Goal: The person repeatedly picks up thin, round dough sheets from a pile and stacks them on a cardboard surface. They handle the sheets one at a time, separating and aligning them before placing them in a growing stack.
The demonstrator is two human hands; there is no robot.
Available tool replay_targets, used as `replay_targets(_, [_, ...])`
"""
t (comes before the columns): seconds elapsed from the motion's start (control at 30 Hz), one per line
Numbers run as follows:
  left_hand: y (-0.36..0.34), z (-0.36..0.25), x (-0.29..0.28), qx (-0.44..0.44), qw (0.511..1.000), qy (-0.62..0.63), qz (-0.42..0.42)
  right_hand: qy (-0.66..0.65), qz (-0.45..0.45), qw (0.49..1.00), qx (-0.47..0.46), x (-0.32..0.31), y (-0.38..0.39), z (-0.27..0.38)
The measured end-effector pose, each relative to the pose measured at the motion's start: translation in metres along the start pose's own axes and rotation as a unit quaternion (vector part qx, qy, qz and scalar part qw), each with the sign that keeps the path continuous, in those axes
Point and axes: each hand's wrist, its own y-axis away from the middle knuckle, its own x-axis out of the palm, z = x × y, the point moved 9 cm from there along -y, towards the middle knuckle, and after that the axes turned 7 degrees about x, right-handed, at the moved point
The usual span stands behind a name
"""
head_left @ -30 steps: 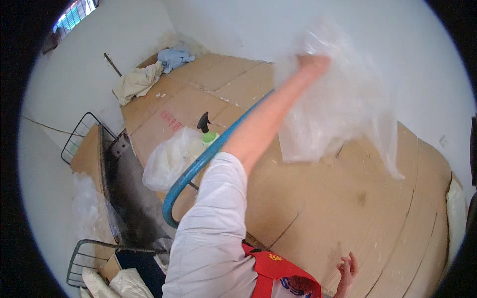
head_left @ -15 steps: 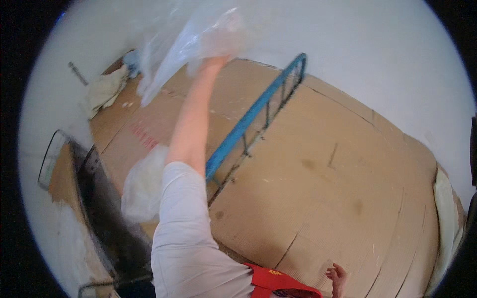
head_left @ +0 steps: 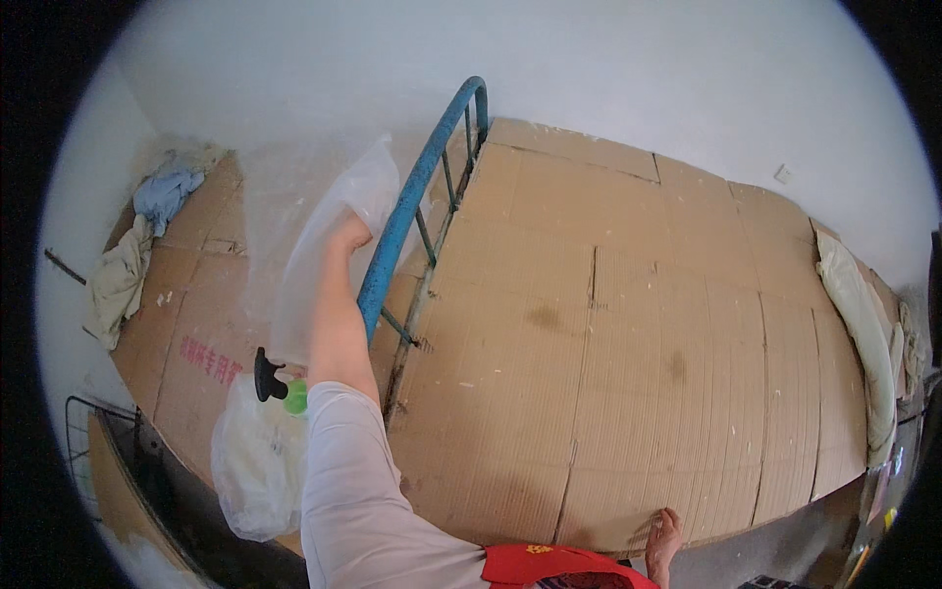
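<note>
My left hand [head_left: 351, 228] reaches forward just left of a blue bunk-bed rail [head_left: 412, 196], fingers closed on a translucent plastic sheet [head_left: 368, 172] that hangs over the cardboard-covered bed. Below that arm stands a spray bottle [head_left: 294, 398] with a black trigger and green body, partly behind it, beside a clear plastic bag [head_left: 253, 461] with pale contents. My right hand [head_left: 663, 530] is low at the near edge of the cardboard [head_left: 638, 373], fingers loosely bent and apart with nothing visible in them.
A blue cloth [head_left: 169, 199] and cream cloth [head_left: 121, 285] lie at the left end. A cream roll [head_left: 849, 334] runs along the right end. A metal frame [head_left: 83, 452] and dark gap are at lower left. White walls surround the bed, with a socket [head_left: 783, 173] at right.
My left hand has carried the plastic sheet from high on the right over to left of the rail and lowered it. The view has turned. My right hand stays low at the right.
</note>
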Motion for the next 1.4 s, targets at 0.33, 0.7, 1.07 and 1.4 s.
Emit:
replay_targets(0.33, [0.092,-0.029,-0.011,-0.001,0.996,-0.089,0.01,-0.058,0.039,0.996,-0.058,0.03,-0.014,-0.05])
replay_targets(0.7, [0.324,-0.362,-0.065,0.413,0.89,-0.15,-0.121,-0.257,0.121,0.959,-0.008,0.044,0.036,-0.095])
replay_targets(1.07, [0.482,-0.624,0.27,0.57,0.785,-0.042,0.239,-0.223,0.061,0.927,0.294,-0.001,0.274,-0.355])
replay_targets(1.4, [0.603,-0.755,0.503,0.575,0.665,-0.124,0.461,-0.261,0.018,0.847,0.462,-0.037,0.362,-0.511])
